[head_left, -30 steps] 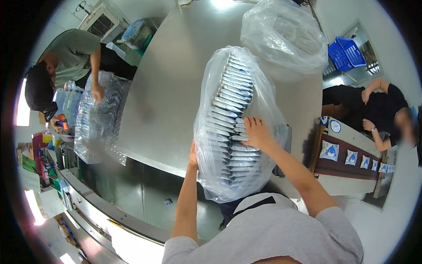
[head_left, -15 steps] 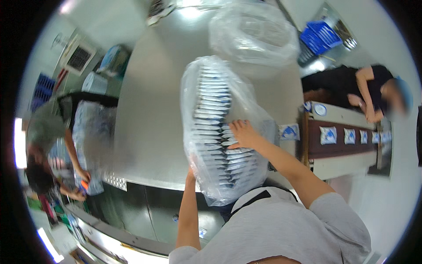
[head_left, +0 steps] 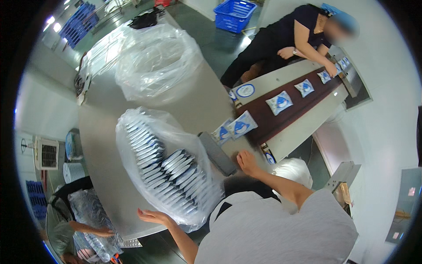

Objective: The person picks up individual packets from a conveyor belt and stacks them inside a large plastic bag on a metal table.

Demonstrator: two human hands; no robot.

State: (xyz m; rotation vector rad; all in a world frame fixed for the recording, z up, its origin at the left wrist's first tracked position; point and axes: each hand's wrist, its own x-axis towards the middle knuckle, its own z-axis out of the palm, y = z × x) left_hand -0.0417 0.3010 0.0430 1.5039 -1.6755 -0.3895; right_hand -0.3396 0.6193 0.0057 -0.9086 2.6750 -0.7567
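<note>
A large clear plastic bag (head_left: 125, 132) lies tilted on the metal table, with two rows of small white-and-blue packets (head_left: 151, 154) standing close together inside it. My left hand (head_left: 154, 216) is beside the bag's near end, fingers stretched out and holding nothing. To the right of the bag, my right hand (head_left: 247, 162) hovers near a grey bar (head_left: 217, 154) at the table's edge. Its fingers look loosely curled, with nothing visible in them. Just beyond that hand, two overlapping pillow-shaped packets (head_left: 242, 124) rest at the conveyor's end.
More packets (head_left: 279, 103) lie in line on the brown conveyor belt (head_left: 259, 119). A co-worker (head_left: 303, 39) reaches over its far end. Clear plastic bags (head_left: 158, 61) are heaped on the far table (head_left: 101, 105). Another person's arm (head_left: 92, 229) shows at lower left. A blue basket (head_left: 234, 15) stands behind.
My view has turned to the right. My right hand has left the packets in the bag and moved toward the conveyor. My left hand has come away from the bag's side.
</note>
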